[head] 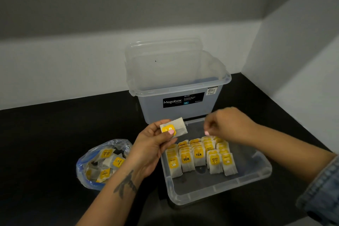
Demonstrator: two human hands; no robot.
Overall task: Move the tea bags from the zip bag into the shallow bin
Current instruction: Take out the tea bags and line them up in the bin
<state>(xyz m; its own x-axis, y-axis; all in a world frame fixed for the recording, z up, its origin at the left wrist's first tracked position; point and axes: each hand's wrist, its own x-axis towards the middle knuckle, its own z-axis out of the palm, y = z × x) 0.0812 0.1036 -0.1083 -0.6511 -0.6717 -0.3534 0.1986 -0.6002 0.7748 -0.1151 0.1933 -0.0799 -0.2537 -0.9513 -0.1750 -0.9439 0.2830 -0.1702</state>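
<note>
The left hand (152, 149) holds one tea bag (174, 128) up in the air, pinched between the thumb and the fingers, just above the near-left corner of the shallow bin (220, 191). The thumb sits right on the yellow tag. The right hand (226, 124) hovers over the far rows in the bin with its fingers curled close together; it is blurry, so I cannot tell if it holds anything. Many tea bags (200, 156) already stand in neat rows inside the shallow bin, leaning on each other like little books. More tea bags wait in a jumble inside the zip bag (102, 161), which lies open on the dark counter (45, 143) to the left of the bin. A tall clear box (180, 95) stands behind the bin. A tea bag looks very light and soft, and its thin paper could tear if it is squeezed hard. I think the best place to hold it is the top edge by the yellow tag, with a gentle pinch. A string may hang from each one and could snag on the others in the zip bag, so lifting one slowly seems wise.
</note>
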